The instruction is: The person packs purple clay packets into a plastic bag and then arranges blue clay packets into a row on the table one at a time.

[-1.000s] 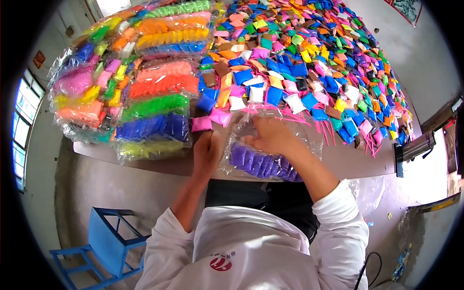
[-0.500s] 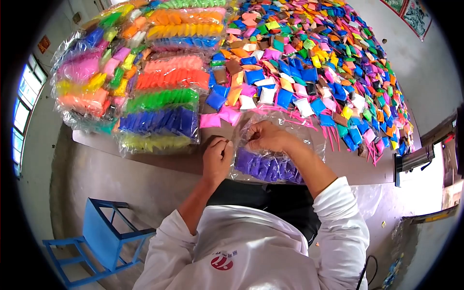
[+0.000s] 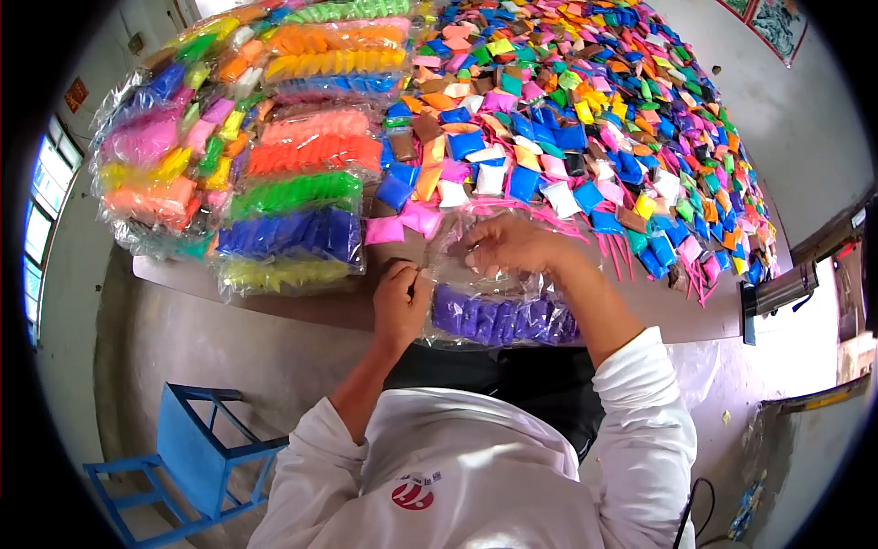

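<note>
A clear plastic bag (image 3: pixel 446 265) lies at the table's front edge, with a row of purple packets (image 3: pixel 503 317) in its lower part. My left hand (image 3: pixel 401 297) is closed at the bag's left edge, thumb and forefinger pinching the film there. Over the upper part of the bag, my right hand (image 3: pixel 517 247) has its fingers bent and parted, pointing left above the purple row. Two pink packets (image 3: pixel 402 224) lie just beyond my left hand.
Filled bags of coloured packets (image 3: pixel 293 229) are stacked at left. A big heap of loose packets (image 3: pixel 585 137) covers the right and back, with pink sticks (image 3: pixel 615 252) at its near edge. A blue chair (image 3: pixel 192 448) stands on the floor at left.
My right hand's fingers have loosened and spread a little over the bag. The purple row shows more fully below them. My left hand stays at the bag's edge; the view has shifted slightly.
</note>
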